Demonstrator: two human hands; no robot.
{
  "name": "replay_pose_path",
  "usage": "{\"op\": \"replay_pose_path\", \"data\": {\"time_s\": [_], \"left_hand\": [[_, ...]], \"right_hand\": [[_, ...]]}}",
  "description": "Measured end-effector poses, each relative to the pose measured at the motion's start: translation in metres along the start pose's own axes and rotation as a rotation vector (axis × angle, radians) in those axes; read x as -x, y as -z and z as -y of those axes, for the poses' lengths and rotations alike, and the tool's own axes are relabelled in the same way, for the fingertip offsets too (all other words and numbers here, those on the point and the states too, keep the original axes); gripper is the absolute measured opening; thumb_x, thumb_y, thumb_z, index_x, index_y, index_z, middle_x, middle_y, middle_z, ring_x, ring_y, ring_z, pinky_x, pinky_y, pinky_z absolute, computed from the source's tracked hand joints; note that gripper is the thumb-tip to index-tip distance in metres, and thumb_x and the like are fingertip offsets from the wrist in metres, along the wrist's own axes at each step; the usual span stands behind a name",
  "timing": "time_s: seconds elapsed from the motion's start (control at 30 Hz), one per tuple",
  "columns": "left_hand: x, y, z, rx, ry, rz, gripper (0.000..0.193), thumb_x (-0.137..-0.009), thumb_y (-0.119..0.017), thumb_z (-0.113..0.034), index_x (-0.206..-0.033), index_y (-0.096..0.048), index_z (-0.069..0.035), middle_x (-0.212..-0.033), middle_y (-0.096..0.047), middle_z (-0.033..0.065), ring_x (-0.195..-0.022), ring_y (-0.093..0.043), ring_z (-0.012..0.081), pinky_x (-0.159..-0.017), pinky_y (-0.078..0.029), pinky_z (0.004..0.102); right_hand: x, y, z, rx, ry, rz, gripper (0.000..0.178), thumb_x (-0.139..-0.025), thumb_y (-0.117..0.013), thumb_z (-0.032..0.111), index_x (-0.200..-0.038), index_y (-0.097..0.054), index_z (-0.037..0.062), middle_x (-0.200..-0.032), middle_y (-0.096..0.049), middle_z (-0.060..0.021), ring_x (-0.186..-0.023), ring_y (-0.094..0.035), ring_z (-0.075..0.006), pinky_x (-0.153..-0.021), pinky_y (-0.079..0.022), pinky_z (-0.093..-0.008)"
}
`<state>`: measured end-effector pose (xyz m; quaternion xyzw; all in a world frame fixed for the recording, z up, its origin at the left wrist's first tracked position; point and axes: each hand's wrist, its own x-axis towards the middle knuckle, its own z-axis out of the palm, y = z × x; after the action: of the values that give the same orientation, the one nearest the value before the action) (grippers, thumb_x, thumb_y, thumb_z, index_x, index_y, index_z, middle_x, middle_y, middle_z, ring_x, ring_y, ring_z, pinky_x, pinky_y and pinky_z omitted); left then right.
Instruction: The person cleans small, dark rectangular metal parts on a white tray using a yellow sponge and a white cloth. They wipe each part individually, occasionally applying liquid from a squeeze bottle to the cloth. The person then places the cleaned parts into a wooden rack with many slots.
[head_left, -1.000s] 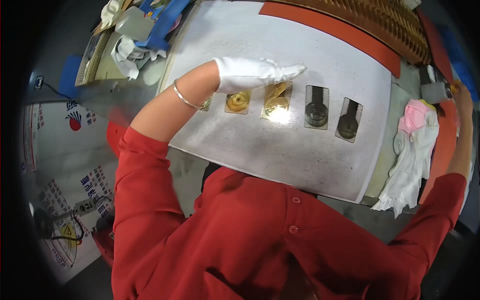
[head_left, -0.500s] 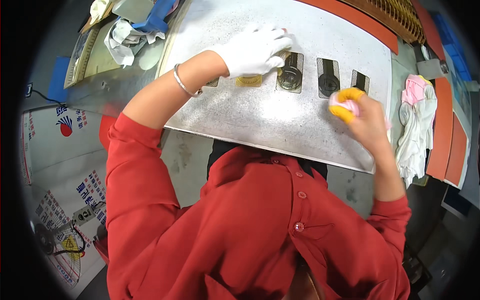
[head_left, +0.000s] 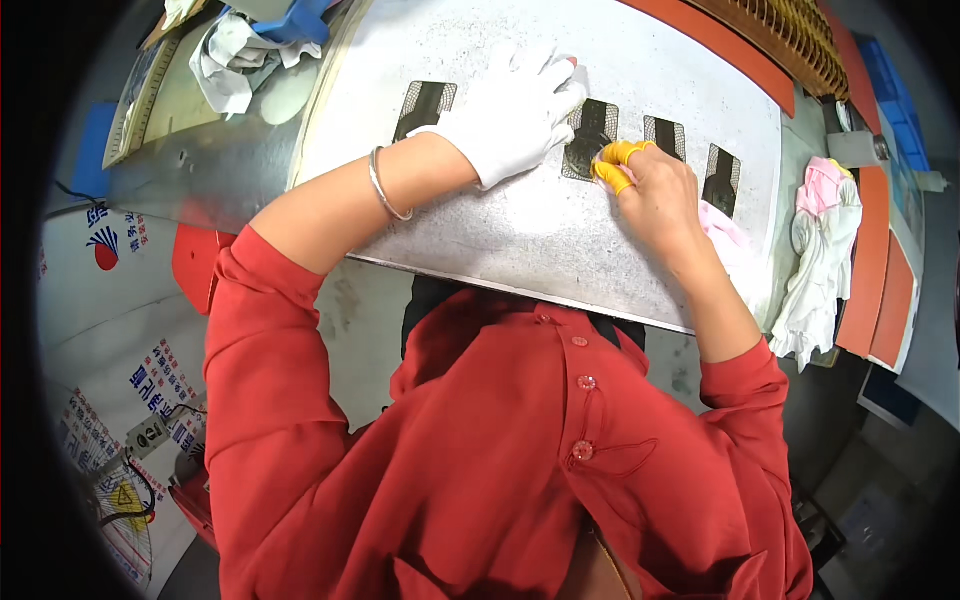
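My left hand [head_left: 515, 115], in a white glove with one fingertip bare, lies flat on the pale metal sheet [head_left: 470, 240]. Its fingers are stretched out, and the thumb side touches a dark rectangular plate [head_left: 592, 125] with a mesh pattern and a raised round motif. My right hand [head_left: 650, 190] wears yellow finger covers and is closed, fingertips pressed down on that plate's right edge. Out of its palm trails a pink cloth [head_left: 728, 235], mostly hidden by the hand. Similar dark plates sit in a row: one beyond my left wrist [head_left: 424, 105], and two at the right [head_left: 667, 135], [head_left: 722, 182].
White and pink rags [head_left: 822, 250] hang at the right by orange boards [head_left: 868, 260]. Along the far edge run an orange strip [head_left: 720, 45] and a brown ribbed rack [head_left: 775, 35]. A crumpled white cloth [head_left: 225, 65] and a blue container [head_left: 295, 22] stand far left.
My right hand has moved left from the sheet's right side onto the middle dark plate. My left hand has shifted slightly, uncovering the leftmost plate more and hiding the gold one.
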<state>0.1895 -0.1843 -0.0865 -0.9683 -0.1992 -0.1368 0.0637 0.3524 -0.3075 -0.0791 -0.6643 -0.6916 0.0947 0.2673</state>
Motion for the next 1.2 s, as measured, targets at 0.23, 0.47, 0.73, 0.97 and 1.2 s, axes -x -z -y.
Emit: {"op": "replay_pose_path", "data": {"time_s": [0.23,0.47,0.73,0.97,1.2], "left_hand": [[-0.002,0.005,0.000,0.014,0.034,0.046,0.041,-0.080,-0.054,-0.029,-0.116,-0.053,-0.009,-0.127,-0.044,0.0108,-0.121,-0.034,0.0276,-0.098,-0.025,0.0475],[0.000,0.000,0.001,-0.011,0.027,0.037,0.042,-0.083,-0.050,-0.033,-0.119,-0.050,-0.010,-0.130,-0.041,0.0113,-0.122,-0.034,0.0279,-0.100,-0.025,0.0447],[0.003,-0.002,0.002,-0.018,0.025,0.019,0.042,-0.083,-0.051,-0.033,-0.119,-0.051,-0.012,-0.129,-0.042,0.0117,-0.122,-0.034,0.0289,-0.099,-0.025,0.0450],[-0.004,-0.001,0.005,0.049,-0.016,0.034,0.040,-0.082,-0.051,-0.033,-0.117,-0.053,-0.012,-0.128,-0.043,0.0113,-0.122,-0.033,0.0292,-0.100,-0.025,0.0493],[-0.040,0.031,0.020,0.584,0.150,0.332,0.054,-0.089,-0.039,-0.047,-0.127,-0.045,-0.009,-0.127,-0.047,0.0161,-0.113,-0.045,0.0335,-0.098,-0.034,0.0357]], "right_hand": [[-0.002,-0.002,0.003,0.064,0.076,-0.027,0.012,-0.075,-0.062,0.017,-0.079,-0.063,0.0058,-0.067,-0.057,-0.0139,-0.062,-0.058,-0.0315,-0.055,-0.045,-0.0413],[-0.002,-0.005,0.007,0.036,0.115,-0.017,0.012,-0.074,-0.062,0.017,-0.077,-0.063,0.0051,-0.068,-0.058,-0.0134,-0.061,-0.058,-0.0313,-0.056,-0.045,-0.0412],[-0.008,-0.009,0.007,0.061,0.118,0.024,0.012,-0.075,-0.062,0.018,-0.078,-0.064,0.0070,-0.068,-0.058,-0.0130,-0.062,-0.058,-0.0311,-0.056,-0.046,-0.0413],[0.008,0.013,0.029,0.104,0.159,0.202,0.012,-0.075,-0.060,0.017,-0.076,-0.062,0.0052,-0.067,-0.057,-0.0131,-0.064,-0.058,-0.0307,-0.056,-0.046,-0.0405],[0.062,0.142,0.015,-0.825,-0.512,0.378,0.003,-0.075,-0.061,0.000,-0.077,-0.058,-0.0006,-0.064,-0.056,-0.0049,-0.054,-0.050,-0.0086,-0.047,-0.037,-0.0206]]}}
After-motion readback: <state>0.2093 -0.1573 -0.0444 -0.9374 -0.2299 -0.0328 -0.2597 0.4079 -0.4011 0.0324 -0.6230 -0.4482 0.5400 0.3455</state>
